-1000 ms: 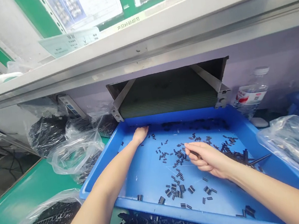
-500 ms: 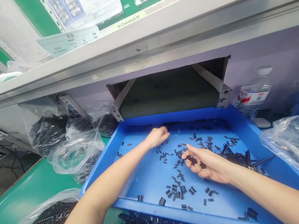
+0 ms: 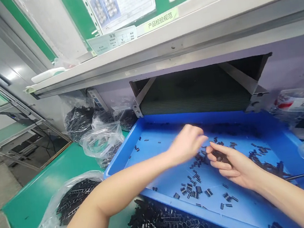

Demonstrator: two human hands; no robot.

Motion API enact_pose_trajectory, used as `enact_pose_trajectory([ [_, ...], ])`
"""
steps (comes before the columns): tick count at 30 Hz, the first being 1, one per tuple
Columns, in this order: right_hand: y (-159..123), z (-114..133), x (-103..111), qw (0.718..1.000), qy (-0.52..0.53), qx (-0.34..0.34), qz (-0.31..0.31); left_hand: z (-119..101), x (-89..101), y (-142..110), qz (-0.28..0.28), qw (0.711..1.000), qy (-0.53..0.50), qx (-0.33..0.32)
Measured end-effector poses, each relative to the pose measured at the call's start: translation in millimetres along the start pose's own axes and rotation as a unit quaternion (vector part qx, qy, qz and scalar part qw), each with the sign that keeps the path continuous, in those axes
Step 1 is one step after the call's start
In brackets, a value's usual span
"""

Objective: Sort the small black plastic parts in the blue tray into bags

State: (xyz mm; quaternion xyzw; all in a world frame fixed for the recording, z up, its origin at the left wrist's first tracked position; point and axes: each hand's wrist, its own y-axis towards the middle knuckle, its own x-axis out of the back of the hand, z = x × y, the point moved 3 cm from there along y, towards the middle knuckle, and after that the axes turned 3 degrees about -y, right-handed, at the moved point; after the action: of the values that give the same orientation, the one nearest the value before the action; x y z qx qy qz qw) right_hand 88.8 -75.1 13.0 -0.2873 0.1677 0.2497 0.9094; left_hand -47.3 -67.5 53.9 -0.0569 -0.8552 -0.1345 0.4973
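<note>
Hands (image 3: 210, 151) meet inside tray (image 3: 175, 205); rims clear of both.

Behind your left forearm (image 3: 133, 182), the left of the blue tray (image 3: 156, 150) is mostly bare floor, just a few small bits there. Farther right, black pieces (image 3: 198, 190) clutter it, and your left hand (image 3: 188, 143) and right hand (image 3: 232, 167) crowd each other. Raised walls surround you — the shelf (image 3: 161, 55) crosses above, and the bottle (image 3: 298, 100) stands beyond the back right corner.
</note>
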Motion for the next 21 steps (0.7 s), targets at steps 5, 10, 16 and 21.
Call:
enact_pose_trajectory([
  [5,-0.4,1.1,0.9,0.999,0.050,-0.015,-0.003,110.1,46.1,-28.1,0.045,0.982,0.051,0.176],
  [10,-1.3,-3.0,-0.9,0.999,0.032,-0.037,0.003,155.0,55.9,-62.0,0.050,0.973,0.046,0.220],
  [16,-2.2,-11.8,-1.9,0.995,-0.034,-0.081,-0.038,88.0,25.5,-45.7,0.104,0.987,-0.042,0.115],
  [21,-1.6,-14.4,-5.3,0.993,-0.038,-0.111,-0.004,-9.1,-10.1,-18.1,0.124,0.982,-0.127,-0.064],
])
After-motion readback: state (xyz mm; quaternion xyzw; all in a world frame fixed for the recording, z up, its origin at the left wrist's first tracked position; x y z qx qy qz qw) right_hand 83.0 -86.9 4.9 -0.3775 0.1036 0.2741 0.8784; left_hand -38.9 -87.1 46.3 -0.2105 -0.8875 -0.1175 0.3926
